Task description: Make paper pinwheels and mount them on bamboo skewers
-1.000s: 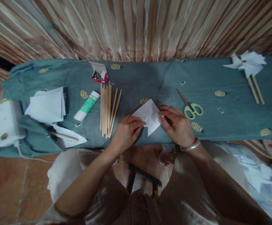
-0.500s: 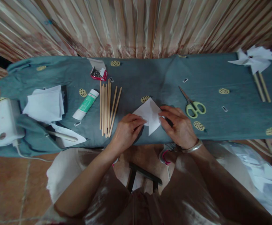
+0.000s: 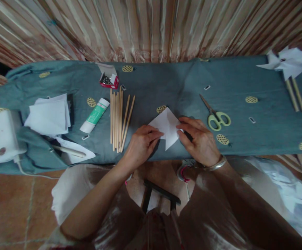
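Note:
A white sheet of paper (image 3: 169, 125), cut and partly folded, lies at the front of the cloth-covered table between both hands. My left hand (image 3: 144, 142) pinches its left side, thumb and fingers pressed together on the paper. At the right corner, my right hand (image 3: 198, 139) grips the edge between thumb and fingertips. Green-handled scissors (image 3: 216, 116) rest just beyond my right hand, blades pointing away. Several wooden sticks (image 3: 117, 119) lie to the left of my left hand. The paper's underside and the parts beneath my fingers are hidden.
A glue tube (image 3: 95, 115), a red box of small metal pieces (image 3: 109, 81) and stacked white paper (image 3: 48, 116) are on the left. A white device (image 3: 5, 135) with a cord stands at the far left. Paper pinwheels (image 3: 287, 62) on sticks lie at the far right.
Both hands keep nearly the same hold on the paper. The left fingers shift very slightly over it. The view has moved a little, so the scissors and pinwheels appear farther right.

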A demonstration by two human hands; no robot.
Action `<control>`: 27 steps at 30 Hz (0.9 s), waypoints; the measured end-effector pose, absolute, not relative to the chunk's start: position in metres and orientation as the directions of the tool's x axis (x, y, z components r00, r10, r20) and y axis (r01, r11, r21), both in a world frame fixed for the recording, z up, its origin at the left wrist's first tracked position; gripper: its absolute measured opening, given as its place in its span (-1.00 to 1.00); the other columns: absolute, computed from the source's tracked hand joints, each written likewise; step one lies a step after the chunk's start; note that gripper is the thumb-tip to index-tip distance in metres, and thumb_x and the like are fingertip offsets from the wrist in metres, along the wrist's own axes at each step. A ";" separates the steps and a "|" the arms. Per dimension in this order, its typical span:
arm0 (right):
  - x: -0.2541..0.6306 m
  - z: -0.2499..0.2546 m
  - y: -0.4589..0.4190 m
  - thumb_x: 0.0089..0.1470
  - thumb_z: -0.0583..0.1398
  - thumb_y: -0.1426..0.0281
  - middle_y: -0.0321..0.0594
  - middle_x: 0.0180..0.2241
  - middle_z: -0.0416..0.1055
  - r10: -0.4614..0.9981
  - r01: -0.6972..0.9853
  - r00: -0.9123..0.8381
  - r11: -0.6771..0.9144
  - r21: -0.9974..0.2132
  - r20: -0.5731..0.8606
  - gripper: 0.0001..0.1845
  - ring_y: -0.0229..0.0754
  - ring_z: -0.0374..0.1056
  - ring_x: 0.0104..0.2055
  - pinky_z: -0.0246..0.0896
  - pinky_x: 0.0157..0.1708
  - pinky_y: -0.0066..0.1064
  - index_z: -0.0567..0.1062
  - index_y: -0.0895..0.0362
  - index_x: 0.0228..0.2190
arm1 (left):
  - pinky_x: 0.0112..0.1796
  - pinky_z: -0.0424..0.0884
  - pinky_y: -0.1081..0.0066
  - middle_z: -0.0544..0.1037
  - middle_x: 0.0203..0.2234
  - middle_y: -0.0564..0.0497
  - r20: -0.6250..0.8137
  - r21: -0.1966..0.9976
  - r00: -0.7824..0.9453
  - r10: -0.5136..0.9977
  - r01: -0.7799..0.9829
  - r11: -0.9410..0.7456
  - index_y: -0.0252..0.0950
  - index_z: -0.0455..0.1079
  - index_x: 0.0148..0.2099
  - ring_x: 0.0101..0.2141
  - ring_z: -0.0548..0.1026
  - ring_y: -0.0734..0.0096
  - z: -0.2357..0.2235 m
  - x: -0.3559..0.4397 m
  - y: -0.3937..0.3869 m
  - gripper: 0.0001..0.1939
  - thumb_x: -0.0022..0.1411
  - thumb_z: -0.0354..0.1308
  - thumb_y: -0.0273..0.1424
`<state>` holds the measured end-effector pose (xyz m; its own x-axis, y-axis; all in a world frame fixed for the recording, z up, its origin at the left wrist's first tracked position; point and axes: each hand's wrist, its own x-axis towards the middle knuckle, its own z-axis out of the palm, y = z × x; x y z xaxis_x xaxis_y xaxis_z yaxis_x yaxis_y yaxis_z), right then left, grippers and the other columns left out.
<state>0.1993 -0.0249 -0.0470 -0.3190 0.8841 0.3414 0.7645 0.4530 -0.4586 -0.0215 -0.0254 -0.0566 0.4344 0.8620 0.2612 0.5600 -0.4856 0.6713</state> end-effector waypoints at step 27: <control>0.180 -0.052 -0.036 0.20 0.05 0.48 -0.12 0.27 0.18 0.879 0.709 -0.376 0.477 -0.520 0.293 -0.67 0.07 0.10 0.31 0.16 0.20 0.09 0.48 0.03 -0.06 | -0.16 0.48 0.31 0.58 -0.27 -0.09 0.222 0.686 0.425 0.877 0.572 -0.451 -0.32 0.55 -0.11 -0.21 0.53 0.33 -0.052 -0.019 -0.024 -0.78 0.32 0.09 -0.52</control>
